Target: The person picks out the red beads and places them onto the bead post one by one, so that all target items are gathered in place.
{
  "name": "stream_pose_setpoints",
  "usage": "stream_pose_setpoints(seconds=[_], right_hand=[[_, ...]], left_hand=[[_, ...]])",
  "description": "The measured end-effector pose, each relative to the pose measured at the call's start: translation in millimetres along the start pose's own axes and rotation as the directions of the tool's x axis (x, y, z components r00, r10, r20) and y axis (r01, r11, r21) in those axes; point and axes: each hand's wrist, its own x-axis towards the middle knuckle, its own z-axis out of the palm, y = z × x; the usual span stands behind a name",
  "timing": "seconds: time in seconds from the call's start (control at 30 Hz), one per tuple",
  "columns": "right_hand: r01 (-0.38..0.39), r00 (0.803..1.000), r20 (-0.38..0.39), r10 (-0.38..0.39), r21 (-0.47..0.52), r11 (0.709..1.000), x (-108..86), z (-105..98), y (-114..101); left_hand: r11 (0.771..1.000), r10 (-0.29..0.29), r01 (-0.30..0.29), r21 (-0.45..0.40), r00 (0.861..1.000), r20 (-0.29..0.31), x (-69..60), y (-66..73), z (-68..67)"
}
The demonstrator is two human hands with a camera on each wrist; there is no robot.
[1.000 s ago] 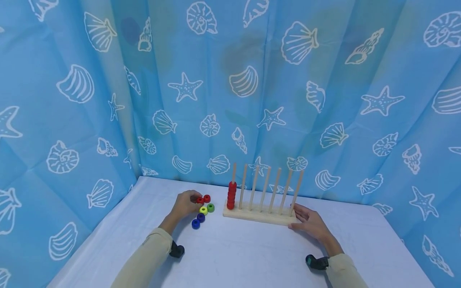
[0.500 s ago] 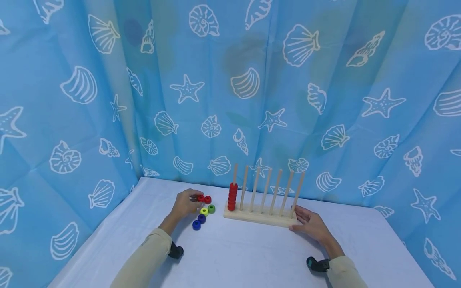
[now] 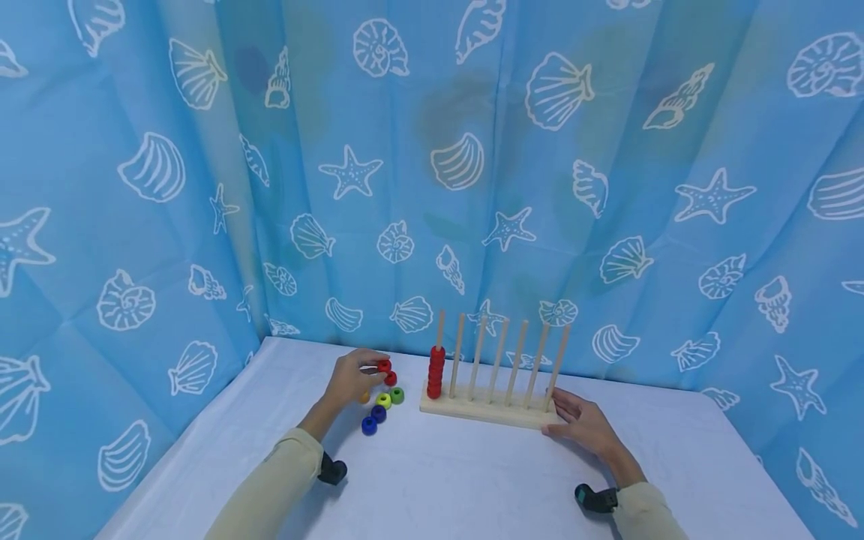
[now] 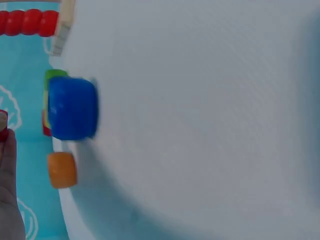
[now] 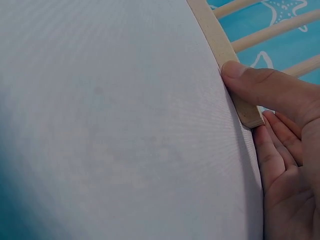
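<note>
In the head view my left hand pinches a red bead between thumb and fingers; the left wrist view shows that bead off the table. Just below it lies another red bead. My right hand grips the right end of a wooden bead stand, which has several upright pegs. The right wrist view shows the thumb on the front of the base and fingers around its end. Red beads are stacked on the leftmost peg; the other pegs are bare.
Close to my left hand lie an orange bead, a yellow bead, a green bead and two blue beads. A white cloth covers the table. Behind it hangs a blue shell-print curtain.
My left hand has moved slightly up and to the right with the red bead, uncovering the orange bead. My right hand keeps its grip on the stand's end.
</note>
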Motion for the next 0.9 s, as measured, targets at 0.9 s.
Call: stream_pose_setpoints(seconds=[0.9], right_hand=[[0.023, 1.000, 0.008, -0.023, 0.007, 1.000, -2.6, -1, 1]], left_hand=[[0.975, 0.100, -0.102, -0.197, 0.995, -0.020, 10.7, 55.3, -14.9]])
